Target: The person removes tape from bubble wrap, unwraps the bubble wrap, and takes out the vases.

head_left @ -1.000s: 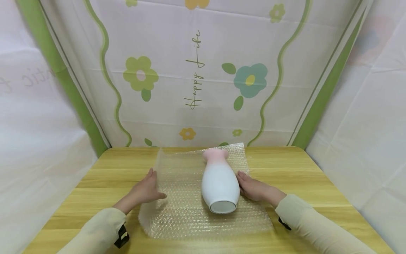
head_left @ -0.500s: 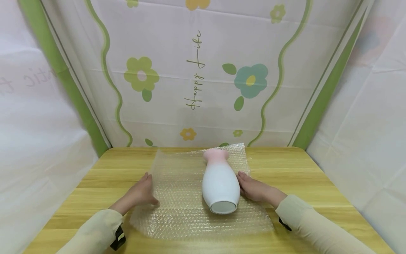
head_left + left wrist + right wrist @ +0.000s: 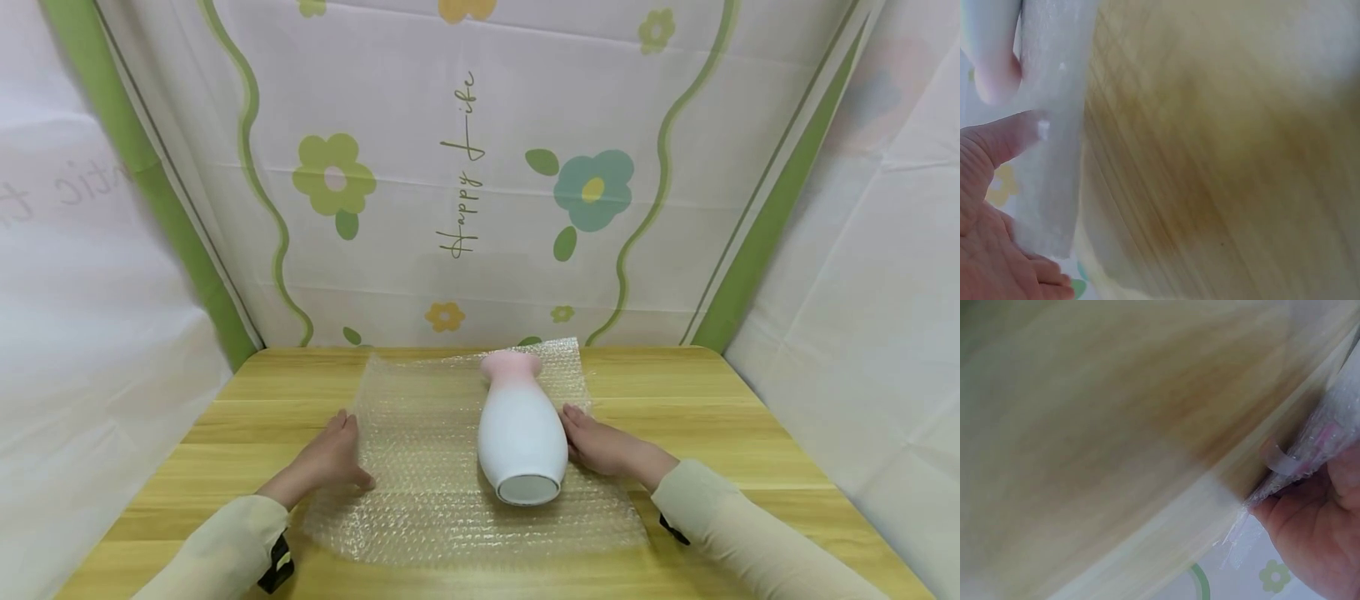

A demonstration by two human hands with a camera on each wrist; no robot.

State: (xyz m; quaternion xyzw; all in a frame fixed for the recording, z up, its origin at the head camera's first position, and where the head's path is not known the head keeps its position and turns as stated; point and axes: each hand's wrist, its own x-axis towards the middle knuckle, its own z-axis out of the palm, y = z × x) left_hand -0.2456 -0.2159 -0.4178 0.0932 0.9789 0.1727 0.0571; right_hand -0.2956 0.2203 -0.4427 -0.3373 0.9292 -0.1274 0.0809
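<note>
A vase (image 3: pixel 521 433), white with a pink neck, lies on its side on a sheet of bubble wrap (image 3: pixel 420 500), its base toward me. At the sheet's left edge is my left hand (image 3: pixel 330 454), thumb spread from the fingers. In the left wrist view the wrap's edge (image 3: pixel 1060 187) stands beside that thumb (image 3: pixel 1007 134). My right hand (image 3: pixel 600 444) rests at the wrap's right side, its straight fingers beside the vase's belly. In the right wrist view crinkled wrap (image 3: pixel 1329 431) lies against the right palm (image 3: pixel 1316 531), and part of the fingers is hidden.
A wooden table (image 3: pixel 697 400) bears the sheet and the vase. White cloth with printed flowers (image 3: pixel 592 190) hangs behind it, and more cloth walls (image 3: pixel 97 350) stand left and right. Black straps (image 3: pixel 277 564) show at both cuffs.
My left hand has moved left and slightly toward me, and the wrap's left edge has moved outward with it. The vase and my right hand stay in place.
</note>
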